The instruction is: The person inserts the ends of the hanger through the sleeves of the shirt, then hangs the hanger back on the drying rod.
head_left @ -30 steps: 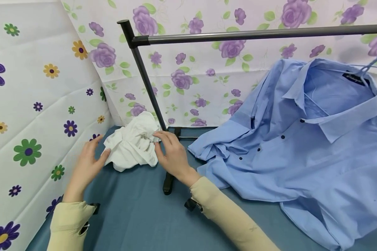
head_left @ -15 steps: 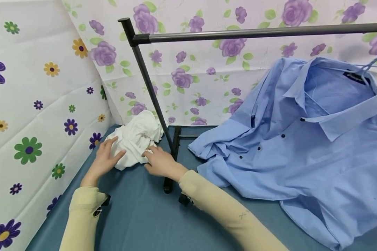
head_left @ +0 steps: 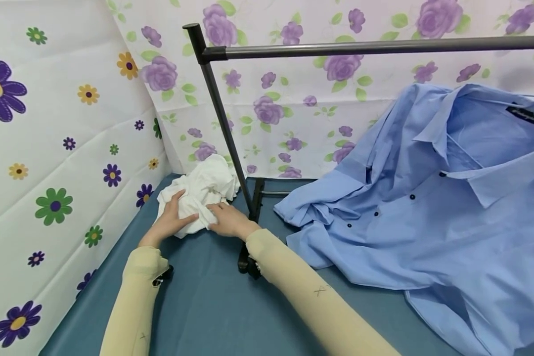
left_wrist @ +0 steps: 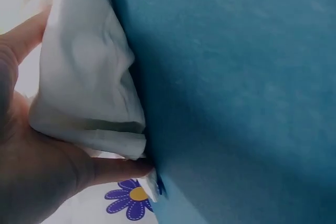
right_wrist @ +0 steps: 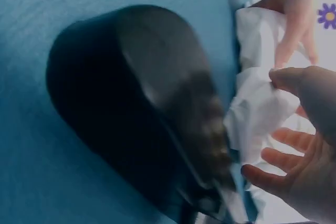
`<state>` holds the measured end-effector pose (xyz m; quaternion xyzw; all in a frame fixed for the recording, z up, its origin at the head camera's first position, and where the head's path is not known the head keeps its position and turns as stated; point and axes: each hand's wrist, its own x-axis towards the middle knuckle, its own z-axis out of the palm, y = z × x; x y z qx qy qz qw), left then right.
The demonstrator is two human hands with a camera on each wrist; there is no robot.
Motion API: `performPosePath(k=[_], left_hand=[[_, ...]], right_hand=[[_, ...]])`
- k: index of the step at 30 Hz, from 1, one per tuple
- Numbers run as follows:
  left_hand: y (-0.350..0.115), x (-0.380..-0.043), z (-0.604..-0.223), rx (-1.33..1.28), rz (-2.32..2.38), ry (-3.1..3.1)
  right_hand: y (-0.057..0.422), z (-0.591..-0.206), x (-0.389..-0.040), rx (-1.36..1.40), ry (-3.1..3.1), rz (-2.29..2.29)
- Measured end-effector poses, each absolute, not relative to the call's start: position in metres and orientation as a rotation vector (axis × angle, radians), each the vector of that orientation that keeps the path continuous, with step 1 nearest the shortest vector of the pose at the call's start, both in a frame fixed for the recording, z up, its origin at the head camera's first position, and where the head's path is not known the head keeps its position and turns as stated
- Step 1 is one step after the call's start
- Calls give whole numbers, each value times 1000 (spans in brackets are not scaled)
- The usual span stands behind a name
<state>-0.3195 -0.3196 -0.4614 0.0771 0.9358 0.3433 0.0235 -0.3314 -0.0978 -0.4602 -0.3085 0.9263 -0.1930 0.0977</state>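
While a crumpled white cloth [head_left: 200, 190] lies bunched just left of the left upright of the black clothes rack [head_left: 221, 116], two hands touch it. The left hand [head_left: 169, 222], on the side farther from the rack, has its thumb spread well away from its fingers, with cloth between them. The right hand [head_left: 229, 220], nearer the rack, sets parted, loosely bent fingers against the cloth. A blue cover [head_left: 204, 306] runs beneath cloth and rack. Right of that upright spreads a light-blue button-up shirt [head_left: 391, 212] with dark buttons. Behind the rack hangs a rose-printed curtain [head_left: 302, 118]; left of it, a daisy-printed sheet [head_left: 89, 198].
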Motion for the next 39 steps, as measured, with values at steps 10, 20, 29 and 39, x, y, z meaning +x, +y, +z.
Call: performPosePath(k=[10,20,29,39], left_hand=[[-308,-322,-471,195,832,2949],[-308,-314,-464,259,843,2866],[-301,-293,-453,249,740,2804],[-291,-239,-446,276,621,2861]], right_hand=[[-102,-472,-338,-895,2737,-345],[-105,-462,-331,-833,2744,-266],[-94,-464,-319,-912,2738,-237],[-83,-464,-297,-1101,2728,-242]])
